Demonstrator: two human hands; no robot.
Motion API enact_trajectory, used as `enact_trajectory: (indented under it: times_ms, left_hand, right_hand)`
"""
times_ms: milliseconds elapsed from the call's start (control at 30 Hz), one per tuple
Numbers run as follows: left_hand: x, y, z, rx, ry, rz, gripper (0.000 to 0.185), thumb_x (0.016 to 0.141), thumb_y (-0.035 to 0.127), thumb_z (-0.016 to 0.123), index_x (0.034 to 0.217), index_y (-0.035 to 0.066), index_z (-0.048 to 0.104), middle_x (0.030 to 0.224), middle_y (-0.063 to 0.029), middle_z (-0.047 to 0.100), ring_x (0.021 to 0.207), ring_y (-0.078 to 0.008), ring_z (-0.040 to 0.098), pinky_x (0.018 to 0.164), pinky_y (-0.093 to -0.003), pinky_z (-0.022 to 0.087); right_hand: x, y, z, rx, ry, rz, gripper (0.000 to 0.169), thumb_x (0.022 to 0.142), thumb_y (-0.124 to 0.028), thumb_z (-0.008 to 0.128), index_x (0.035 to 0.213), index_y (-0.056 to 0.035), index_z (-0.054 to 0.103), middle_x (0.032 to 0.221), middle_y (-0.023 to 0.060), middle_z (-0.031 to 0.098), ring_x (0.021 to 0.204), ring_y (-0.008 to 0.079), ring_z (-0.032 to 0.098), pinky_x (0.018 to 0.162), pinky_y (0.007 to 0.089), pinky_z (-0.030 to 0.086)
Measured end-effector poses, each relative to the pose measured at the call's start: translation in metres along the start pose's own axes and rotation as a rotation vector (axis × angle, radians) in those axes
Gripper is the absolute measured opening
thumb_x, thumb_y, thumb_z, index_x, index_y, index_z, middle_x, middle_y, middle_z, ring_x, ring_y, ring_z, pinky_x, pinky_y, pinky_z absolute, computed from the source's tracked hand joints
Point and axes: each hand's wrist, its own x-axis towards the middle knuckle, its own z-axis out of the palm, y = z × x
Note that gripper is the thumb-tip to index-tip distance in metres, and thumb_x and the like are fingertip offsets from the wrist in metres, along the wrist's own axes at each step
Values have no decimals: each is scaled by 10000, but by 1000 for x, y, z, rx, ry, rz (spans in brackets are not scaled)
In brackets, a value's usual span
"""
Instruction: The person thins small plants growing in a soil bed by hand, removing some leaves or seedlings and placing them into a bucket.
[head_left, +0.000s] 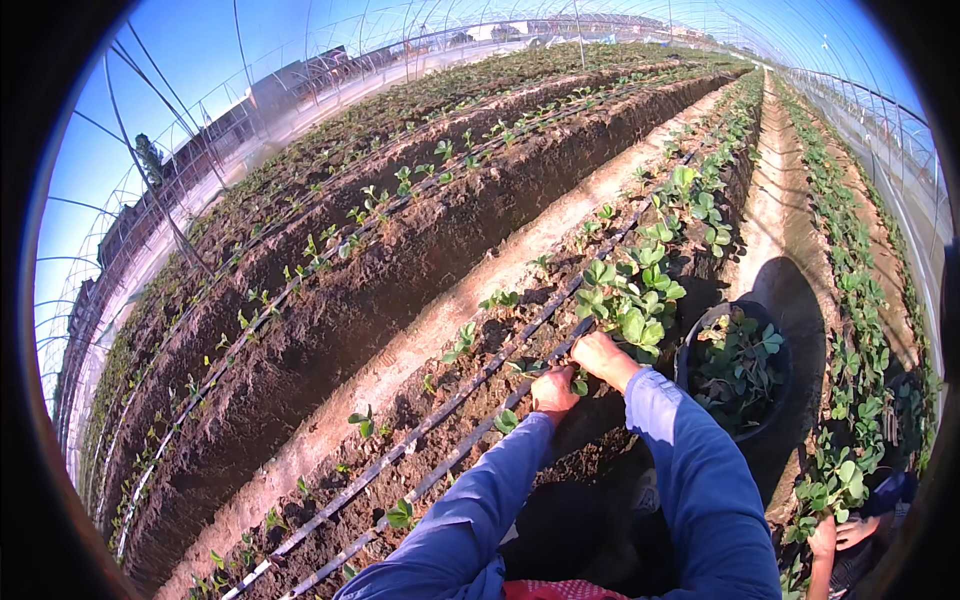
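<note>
My left hand (553, 394) is low over the raised soil bed, its fingers curled around the stems of a small strawberry plant (579, 385). Just to its upper right, my right hand (604, 358) is bent in at the same plant, close to a black drip line (547, 361). The fingertips of both hands are partly hidden by the hands and leaves. Beyond my right hand grows a bushier strawberry plant (637, 322) with broad, sunlit leaves. To the right of my right forearm, a dark bucket (681, 360) holds loose leaves and stems (731, 367), some of them wilted.
A second drip line (435, 435) runs along the bed. A pale furrow (420, 337) separates it from another raised bed (360, 300) on the left. At lower right, another person's hands (840, 534) touch plants. Thin metal hoops (165, 202) arch over the field.
</note>
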Motion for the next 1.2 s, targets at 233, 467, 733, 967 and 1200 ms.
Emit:
enact_trajectory:
  times_ms: [233,467,733,967,1200]
  left_hand:
    - [-4,-12,-14,-140,58,-38,504,645,246,682,1094,83,521,749,-140,635,710,-322,624,612,-419,484]
    - [-12,42,-44,-484,386,71,582,700,85,688,1220,27,434,791,-65,531,635,-176,531,595,-302,455]
    - [57,223,2,-456,202,775,409,673,-42,496,1079,1,504,932,-177,526,877,-359,525,787,-404,447]
    - [56,235,117,5,-587,834,413,662,37,548,1074,2,544,1063,-181,546,1035,-334,528,865,-395,431]
    - [19,245,109,259,-290,1072,334,738,141,566,1055,37,580,1009,-128,580,1016,-277,534,980,-522,307]
  right_hand:
    - [-30,19,-140,392,531,257,122,793,-56,505,909,-17,502,661,102,551,580,255,586,495,356,467]
    - [-159,130,-140,323,889,920,102,791,-161,538,799,-61,520,725,141,593,685,340,584,566,429,454]
    - [-249,102,-44,171,-288,919,286,738,-169,602,1020,-126,628,1086,105,572,1097,297,493,888,582,347]
    - [-283,103,-83,281,34,944,398,678,-110,617,1072,-79,576,1177,133,528,1108,322,477,892,511,396]
    - [-248,142,1,176,-254,826,439,801,-311,565,1202,-139,514,1326,136,392,1279,311,306,972,632,241]
